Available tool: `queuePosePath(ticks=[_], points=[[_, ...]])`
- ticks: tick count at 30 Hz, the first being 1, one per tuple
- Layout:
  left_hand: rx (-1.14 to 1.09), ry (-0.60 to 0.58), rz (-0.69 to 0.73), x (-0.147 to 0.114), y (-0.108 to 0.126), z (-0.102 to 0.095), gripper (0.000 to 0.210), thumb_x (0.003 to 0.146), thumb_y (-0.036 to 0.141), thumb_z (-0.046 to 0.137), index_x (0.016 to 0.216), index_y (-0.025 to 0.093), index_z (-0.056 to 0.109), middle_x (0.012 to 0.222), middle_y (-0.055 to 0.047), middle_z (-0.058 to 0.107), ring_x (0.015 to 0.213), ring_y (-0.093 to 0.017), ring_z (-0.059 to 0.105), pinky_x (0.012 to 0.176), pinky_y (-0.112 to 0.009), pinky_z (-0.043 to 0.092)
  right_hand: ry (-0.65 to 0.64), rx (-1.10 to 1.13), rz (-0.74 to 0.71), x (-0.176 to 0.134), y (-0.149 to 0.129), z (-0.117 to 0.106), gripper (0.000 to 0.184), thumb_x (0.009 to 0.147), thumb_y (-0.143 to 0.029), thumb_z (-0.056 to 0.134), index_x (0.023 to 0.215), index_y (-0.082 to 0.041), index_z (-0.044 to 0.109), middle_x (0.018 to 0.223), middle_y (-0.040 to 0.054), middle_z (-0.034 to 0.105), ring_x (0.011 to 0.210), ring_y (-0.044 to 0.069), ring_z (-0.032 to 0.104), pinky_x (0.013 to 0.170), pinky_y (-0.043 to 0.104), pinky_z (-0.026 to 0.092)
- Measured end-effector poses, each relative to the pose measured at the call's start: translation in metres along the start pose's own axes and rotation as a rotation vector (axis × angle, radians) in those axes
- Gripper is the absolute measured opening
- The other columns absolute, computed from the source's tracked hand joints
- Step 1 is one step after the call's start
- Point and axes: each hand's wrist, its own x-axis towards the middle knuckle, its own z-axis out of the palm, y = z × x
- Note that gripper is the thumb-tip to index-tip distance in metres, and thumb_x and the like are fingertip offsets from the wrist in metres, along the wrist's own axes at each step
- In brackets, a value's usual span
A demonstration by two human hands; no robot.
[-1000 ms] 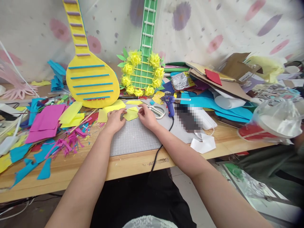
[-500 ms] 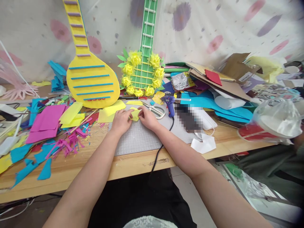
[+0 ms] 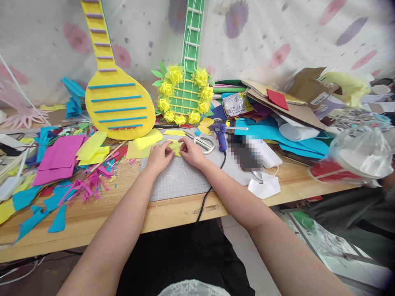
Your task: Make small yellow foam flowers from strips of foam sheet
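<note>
Between left hand and right hand, yellow paper is being pinched by nearly closed fingers — seemingly being folded; steady creasing is likely being needed.

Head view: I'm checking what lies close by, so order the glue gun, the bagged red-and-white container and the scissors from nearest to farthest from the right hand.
1. Scissors: right beside the right hand, on its right.
2. Glue gun: farther right, just past the scissors.
3. Bagged red-and-white container: well off toward the right of the view.
</note>
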Motion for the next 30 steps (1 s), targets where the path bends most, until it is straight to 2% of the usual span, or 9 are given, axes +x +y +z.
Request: queuePosePath(ticks=[7,12,21,30], points=[[-0.013,0.04,-0.086,0.003,0.003,0.006,0.047,0.073,0.023,0.061,0.119,0.019,0.052,0.088,-0.002,0.07,0.091,-0.021,0.061,0.093,-0.038,0.036,0.004,-0.012,0.056,-0.001,-0.003,0.0,0.035,0.072,-0.014,0.048,0.107,-0.019,0.05,0.076,-0.0018,0.061,0.067,0.012,0.055,0.066,0.026,0.041],[0.013,0.047,-0.133,0.004,0.005,0.007,0.05,0.072,0.023,0.061,0.12,0.02,0.05,0.089,-0.002,0.07,0.095,-0.023,0.06,0.093,-0.039,0.035,0.011,-0.021,0.02,0.0,-0.001,0.003,0.036,0.072,-0.014,0.047,0.107,-0.019,0.05,0.083,0.0001,0.062,0.07,0.012,0.055,0.068,0.026,0.041],[0.046,0.058,-0.145,0.005,0.007,0.009,0.047,0.073,0.024,0.06,0.119,0.021,0.05,0.09,-0.003,0.069,0.098,-0.024,0.059,0.092,-0.039,0.034,0.002,-0.042,0.006,-0.001,-0.002,0.003,0.036,0.072,-0.015,0.047,0.108,-0.019,0.051,0.083,0.0003,0.064,0.071,0.013,0.056,0.067,0.026,0.041],[0.055,0.055,-0.159,0.005,0.01,0.008,0.048,0.073,0.024,0.06,0.12,0.02,0.051,0.091,-0.003,0.069,0.098,-0.024,0.058,0.091,-0.039,0.033,0.003,-0.097,-0.003,0.0,-0.003,0.006,0.028,0.072,-0.017,0.053,0.1,-0.019,0.055,0.084,0.0009,0.065,0.075,0.014,0.056,0.072,0.027,0.041]])
